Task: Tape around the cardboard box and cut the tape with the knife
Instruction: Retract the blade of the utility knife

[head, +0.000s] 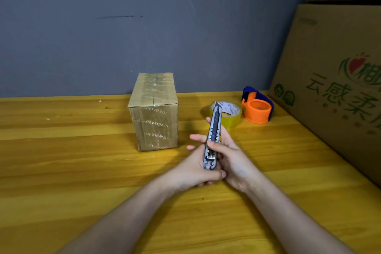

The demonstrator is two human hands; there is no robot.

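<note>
right now both the left hand (192, 168) and right hand (231, 158) are grasping the knife (213, 138) at frame centre, blade tip showing, risking a cut finger, while the cardboard box (154, 112) is sitting untouched on the desk (61, 161) left of centre.

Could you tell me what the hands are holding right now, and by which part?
Both hands, left and right, hold the utility knife by the lower part of its handle, blade tip pointing away.
</note>
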